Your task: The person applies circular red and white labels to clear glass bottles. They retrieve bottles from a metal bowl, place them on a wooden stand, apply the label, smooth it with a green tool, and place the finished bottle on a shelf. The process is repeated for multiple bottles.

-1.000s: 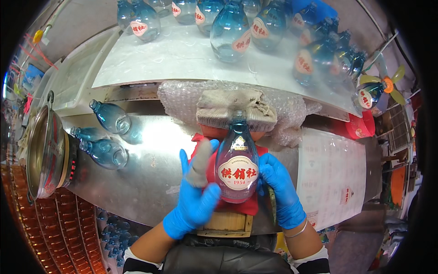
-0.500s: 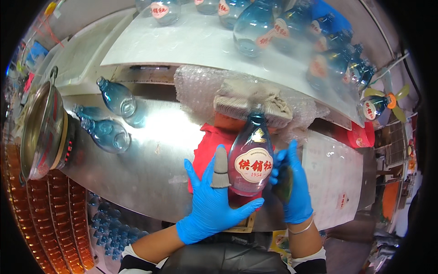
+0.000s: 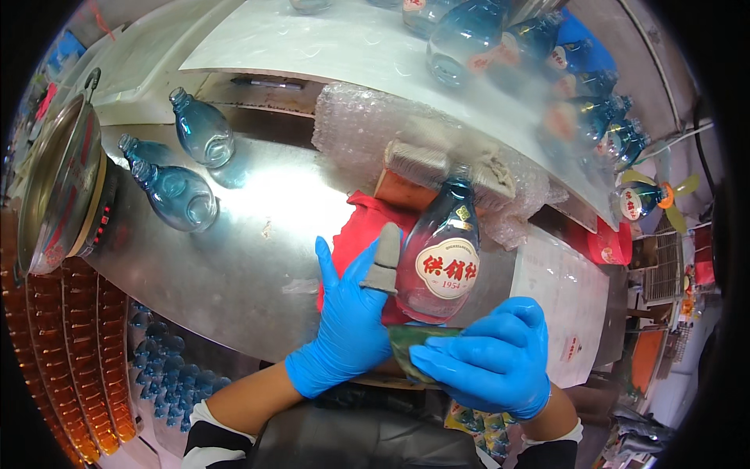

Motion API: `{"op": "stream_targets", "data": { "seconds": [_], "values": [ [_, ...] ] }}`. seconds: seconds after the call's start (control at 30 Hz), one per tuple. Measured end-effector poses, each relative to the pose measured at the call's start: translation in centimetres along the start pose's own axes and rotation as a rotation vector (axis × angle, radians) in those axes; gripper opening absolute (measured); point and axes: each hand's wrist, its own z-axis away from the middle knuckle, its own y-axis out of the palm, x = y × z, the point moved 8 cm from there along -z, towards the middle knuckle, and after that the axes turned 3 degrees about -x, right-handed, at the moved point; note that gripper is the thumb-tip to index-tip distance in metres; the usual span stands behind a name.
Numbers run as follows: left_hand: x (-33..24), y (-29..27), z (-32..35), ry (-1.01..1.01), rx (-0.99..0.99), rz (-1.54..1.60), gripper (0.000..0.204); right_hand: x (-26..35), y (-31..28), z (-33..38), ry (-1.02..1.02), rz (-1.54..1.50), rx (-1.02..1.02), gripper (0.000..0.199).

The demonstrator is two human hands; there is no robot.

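A blue glass bottle (image 3: 442, 234) with a cream label lies neck away from me, its body on a red cloth (image 3: 351, 227) and its neck against a grey fabric pad (image 3: 422, 162). My left hand (image 3: 344, 324), in a blue glove, lies beside the bottle's left side with its fingers apart. Grey fabric sleeves (image 3: 383, 262) cover part of its fingers, right by the glass; whether they touch it I cannot tell. In its blue glove, my right hand (image 3: 500, 356) grips a thin, flat green piece (image 3: 410, 348) just below the bottle's base.
Several unlabelled blue bottles (image 3: 176, 195) lie on the metal table (image 3: 258, 305) at left, near a round metal pan (image 3: 58, 187). More bottles (image 3: 469, 39) cover the white board (image 3: 351, 55) at the back. Bubble wrap (image 3: 359, 125) edges it. A printed sheet (image 3: 547, 289) is at right.
My right hand has moved from the bottle's right side down to below its base, bringing the green piece into plain sight. My left hand stays beside the bottle. The view has shifted slightly.
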Motion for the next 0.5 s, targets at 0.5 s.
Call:
{"op": "stream_targets", "data": {
  "seconds": [0.5],
  "values": [
    [-1.2, -3.9, -0.7, 0.309, -0.096, -0.326, 0.038, -4.9, -2.2, 6.6, 0.471, -0.342, -0.353, 0.031]
  ]
}}
